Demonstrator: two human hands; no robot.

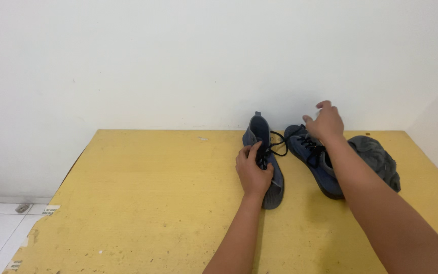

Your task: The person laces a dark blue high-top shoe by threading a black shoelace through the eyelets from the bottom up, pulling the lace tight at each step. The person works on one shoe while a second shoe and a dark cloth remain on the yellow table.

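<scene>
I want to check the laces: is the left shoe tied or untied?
Untied: black laces trail loose from the left shoe under the left hand.

Both bare forearms reach forward from the lower edge, the right one further out. The left hand (253, 171) is curled, thumb up and fingers (256, 150) bent in a grip. The right hand (325, 123) hangs raised, fingers loosely spread and pointing left.
</scene>
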